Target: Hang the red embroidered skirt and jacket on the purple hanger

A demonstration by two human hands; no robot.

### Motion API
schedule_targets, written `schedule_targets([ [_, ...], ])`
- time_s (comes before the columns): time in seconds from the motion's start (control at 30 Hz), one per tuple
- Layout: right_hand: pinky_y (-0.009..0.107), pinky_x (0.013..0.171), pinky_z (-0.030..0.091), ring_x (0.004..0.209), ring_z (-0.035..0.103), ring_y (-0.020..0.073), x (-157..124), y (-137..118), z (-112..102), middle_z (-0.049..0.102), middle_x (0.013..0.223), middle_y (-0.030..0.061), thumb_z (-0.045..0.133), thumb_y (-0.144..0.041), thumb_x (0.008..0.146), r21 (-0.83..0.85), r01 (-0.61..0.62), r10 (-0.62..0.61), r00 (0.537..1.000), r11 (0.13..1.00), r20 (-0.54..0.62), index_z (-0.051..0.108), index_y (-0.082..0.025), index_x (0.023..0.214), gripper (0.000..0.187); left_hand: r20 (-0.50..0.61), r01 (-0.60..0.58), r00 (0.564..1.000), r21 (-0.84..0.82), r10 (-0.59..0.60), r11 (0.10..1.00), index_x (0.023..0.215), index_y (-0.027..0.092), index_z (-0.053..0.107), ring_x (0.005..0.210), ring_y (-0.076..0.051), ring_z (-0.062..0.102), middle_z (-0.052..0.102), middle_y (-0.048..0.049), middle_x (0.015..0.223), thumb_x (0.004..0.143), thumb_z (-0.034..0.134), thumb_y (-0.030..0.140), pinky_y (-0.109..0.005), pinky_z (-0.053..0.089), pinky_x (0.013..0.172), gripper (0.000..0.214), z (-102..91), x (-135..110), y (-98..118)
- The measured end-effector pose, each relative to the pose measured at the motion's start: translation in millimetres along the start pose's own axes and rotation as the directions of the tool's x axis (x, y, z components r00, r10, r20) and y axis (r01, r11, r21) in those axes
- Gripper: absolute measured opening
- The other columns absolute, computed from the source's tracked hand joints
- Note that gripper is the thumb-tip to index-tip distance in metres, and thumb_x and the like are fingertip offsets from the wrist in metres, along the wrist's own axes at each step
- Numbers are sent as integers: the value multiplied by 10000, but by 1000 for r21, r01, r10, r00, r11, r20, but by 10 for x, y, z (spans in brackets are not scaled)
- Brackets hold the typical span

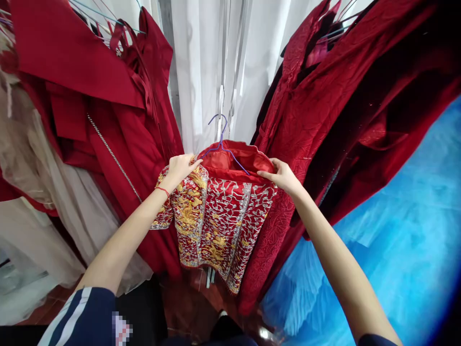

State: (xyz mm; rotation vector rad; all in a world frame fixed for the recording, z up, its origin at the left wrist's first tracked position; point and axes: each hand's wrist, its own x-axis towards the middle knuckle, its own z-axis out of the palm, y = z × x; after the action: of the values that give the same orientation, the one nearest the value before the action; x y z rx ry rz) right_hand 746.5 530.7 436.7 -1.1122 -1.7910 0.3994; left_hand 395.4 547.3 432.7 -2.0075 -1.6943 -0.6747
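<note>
A red garment [223, 211] with dense gold and silver embroidery hangs in front of me. Its wide top opening shows a smooth red lining. Inside that opening sits a purple wire hanger [225, 132], its hook rising above the fabric. My left hand [180, 169] is closed on the top edge at the left, thumb laid along it. At the right end of the same edge, my right hand [281, 175] pinches the fabric between thumb and fingers. The edge is stretched between both hands. Whether the garment is a skirt or a top, I cannot tell.
Red dresses [104, 110] hang on the left beside pale tulle gowns [82, 206]. More red dresses [309, 120] are at the right, with a bright blue tulle gown [389, 230] below. A white curtain [198, 62] and metal poles [239, 48] stand behind; the tiled floor [190, 307] is reddish.
</note>
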Motion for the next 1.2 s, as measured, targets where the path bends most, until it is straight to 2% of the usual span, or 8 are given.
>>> schedule_targets([
  [0.1,293,613,442,681,571,180,-136,57,-19,656,763,58,618,-286,740,-101,-133,130,991,986,-33,667,-138,869,202,15,41,999,7,-41,999,928,169,658,792,-262,675,733,-134,864,938,382,653,-303,306,597,557,-45,-41,-11],
  [0.2,317,673,431,779,576,207,-255,87,71,641,885,102,483,-156,757,-384,-85,-50,944,919,-327,682,-154,872,229,0,102,995,-5,-102,995,954,160,662,810,-274,679,736,-150,892,950,382,622,-310,319,614,541,-86,-133,48],
  [0.3,303,661,411,799,589,211,-349,117,167,641,1023,120,406,-152,825,-542,-79,-189,887,837,-421,681,-186,1017,337,12,107,994,-1,-107,994,1000,156,666,826,-282,686,740,-160,915,963,382,576,-316,331,622,508,-123,-183,107],
  [0.67,265,642,419,705,628,175,-182,-160,-121,714,882,69,396,-262,935,-611,34,-360,833,791,-419,691,-205,1107,346,14,-14,1000,171,11,985,976,160,656,830,-290,699,747,-163,936,972,311,570,-309,301,603,535,-339,-147,-219],
  [0.83,262,561,387,556,552,161,-282,21,-155,625,585,25,590,-426,836,-388,-1,-128,943,922,-307,652,-173,690,298,-1,0,1000,177,0,984,976,149,656,825,-318,696,738,-187,931,971,327,556,-321,303,625,523,-372,-163,-225],
  [0.93,275,567,402,568,576,177,-514,209,-103,654,622,39,630,-409,791,-374,-33,-33,985,927,-169,663,-170,732,248,13,11,1000,181,-14,983,1008,137,656,835,-327,693,732,-205,945,971,350,533,-327,305,635,502,-332,-146,-184],
  [1.07,305,614,428,632,602,207,-789,359,-14,691,742,98,486,-302,874,-488,42,-115,986,872,-122,653,-180,777,229,30,-2,1000,235,-5,972,995,148,664,843,-316,691,737,-190,934,975,347,518,-328,295,625,488,-285,-131,-160],
  [1.2,274,576,357,569,572,188,-758,274,-91,681,718,86,396,-253,928,-603,-51,-151,949,796,-278,670,-150,994,300,11,-10,1000,258,7,966,975,189,683,848,-300,692,748,-149,928,992,268,526,-332,280,607,535,-276,-149,-149],
])
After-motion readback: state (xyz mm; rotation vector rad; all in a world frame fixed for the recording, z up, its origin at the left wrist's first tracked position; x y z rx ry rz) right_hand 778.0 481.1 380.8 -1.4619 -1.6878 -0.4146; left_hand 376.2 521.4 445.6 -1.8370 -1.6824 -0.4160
